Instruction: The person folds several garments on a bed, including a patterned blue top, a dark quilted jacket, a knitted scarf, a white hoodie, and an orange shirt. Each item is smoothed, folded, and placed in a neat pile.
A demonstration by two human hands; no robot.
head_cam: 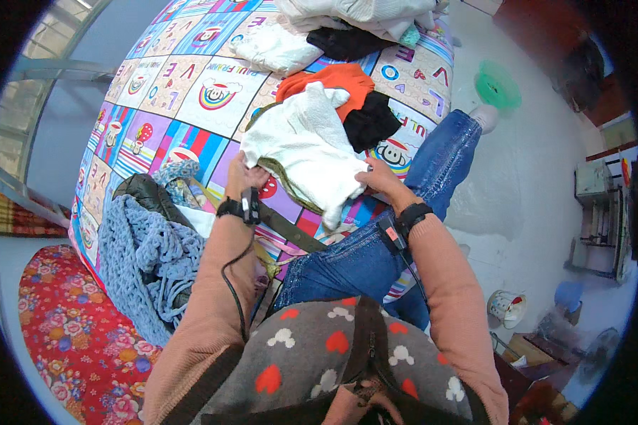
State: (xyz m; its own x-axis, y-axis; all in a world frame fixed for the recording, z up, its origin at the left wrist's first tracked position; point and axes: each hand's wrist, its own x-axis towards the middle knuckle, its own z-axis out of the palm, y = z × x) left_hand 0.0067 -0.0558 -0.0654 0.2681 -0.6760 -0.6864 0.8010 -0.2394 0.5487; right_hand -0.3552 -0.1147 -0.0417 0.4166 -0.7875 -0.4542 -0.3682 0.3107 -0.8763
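Observation:
A white fleecy garment [303,135] with an olive edge lies spread on the patterned bedspread [212,95] before me. My left hand [250,172] grips its lower left side, the fingers partly beneath the cloth. At the right edge of the same garment, my right hand [380,178] pinches the fabric between thumb and fingers. Just beyond it lie an orange cloth [332,82] and a black cloth [371,122], both partly covered by the white one. A dark olive strip of fabric [292,231] rests below the garment, close to my jeans-clad leg.
A blue chunky-knit piece [149,260] and a dark padded item [151,196] are heaped at the left. White clothes [351,13] and a black garment [345,43] lie at the far side. A green basin [497,85] stands on the floor at right.

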